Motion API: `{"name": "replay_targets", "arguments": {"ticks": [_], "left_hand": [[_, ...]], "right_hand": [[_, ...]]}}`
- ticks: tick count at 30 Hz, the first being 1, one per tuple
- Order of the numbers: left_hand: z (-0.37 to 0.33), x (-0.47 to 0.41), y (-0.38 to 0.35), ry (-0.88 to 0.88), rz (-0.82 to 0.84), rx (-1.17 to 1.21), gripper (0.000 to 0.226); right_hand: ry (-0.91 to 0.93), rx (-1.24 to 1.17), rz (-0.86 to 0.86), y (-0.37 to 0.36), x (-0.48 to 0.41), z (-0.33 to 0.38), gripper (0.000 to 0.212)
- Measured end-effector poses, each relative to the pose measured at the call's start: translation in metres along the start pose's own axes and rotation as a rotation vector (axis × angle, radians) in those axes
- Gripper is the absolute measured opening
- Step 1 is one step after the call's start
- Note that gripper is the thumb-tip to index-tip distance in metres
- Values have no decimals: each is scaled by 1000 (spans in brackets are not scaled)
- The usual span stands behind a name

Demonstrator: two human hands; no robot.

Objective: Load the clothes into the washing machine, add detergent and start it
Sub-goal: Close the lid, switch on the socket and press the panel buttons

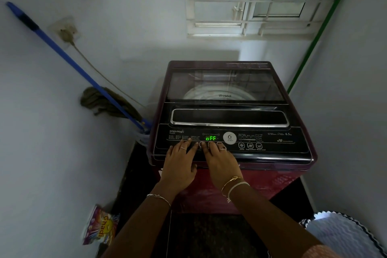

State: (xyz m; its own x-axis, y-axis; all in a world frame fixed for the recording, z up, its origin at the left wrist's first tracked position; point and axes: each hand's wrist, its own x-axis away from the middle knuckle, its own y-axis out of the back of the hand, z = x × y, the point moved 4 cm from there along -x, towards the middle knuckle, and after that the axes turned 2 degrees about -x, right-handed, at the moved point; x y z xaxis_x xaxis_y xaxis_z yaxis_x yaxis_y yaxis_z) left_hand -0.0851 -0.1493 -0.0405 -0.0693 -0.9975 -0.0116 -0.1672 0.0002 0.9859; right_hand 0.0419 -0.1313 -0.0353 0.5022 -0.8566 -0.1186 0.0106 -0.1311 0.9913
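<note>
Grip state: left hand [180,163] and right hand [219,161] both flat and spread, clamped on nothing, fingertips resting on the control panel [272,148] of the washing machine [230,111]. Button row runs left to right directly under the fingertips; right hand nearer the centre buttons. Display [210,138] reads "oFF". Lid [226,88] closed behind the panel. Detergent packet [100,225] on the floor, lower left. Walls close on both sides.

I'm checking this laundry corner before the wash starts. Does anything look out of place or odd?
Mostly tidy. The display reads "oFF" while both hands rest on the panel buttons. The lid is shut. A detergent packet lies on the floor by the left wall.
</note>
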Motion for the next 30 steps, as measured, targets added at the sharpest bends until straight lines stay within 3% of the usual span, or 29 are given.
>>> {"name": "replay_targets", "arguments": {"ticks": [12, 19, 30], "left_hand": [[1, 1, 1, -11, 1, -7, 67], [1, 0, -1, -12, 6, -17, 68], [1, 0, -1, -17, 9, -26, 69]], "right_hand": [[-50, -17, -2, 3, 6, 3, 72], [-21, 18, 92, 9, -2, 4, 60], [-53, 5, -47, 5, 2, 1, 73]]}}
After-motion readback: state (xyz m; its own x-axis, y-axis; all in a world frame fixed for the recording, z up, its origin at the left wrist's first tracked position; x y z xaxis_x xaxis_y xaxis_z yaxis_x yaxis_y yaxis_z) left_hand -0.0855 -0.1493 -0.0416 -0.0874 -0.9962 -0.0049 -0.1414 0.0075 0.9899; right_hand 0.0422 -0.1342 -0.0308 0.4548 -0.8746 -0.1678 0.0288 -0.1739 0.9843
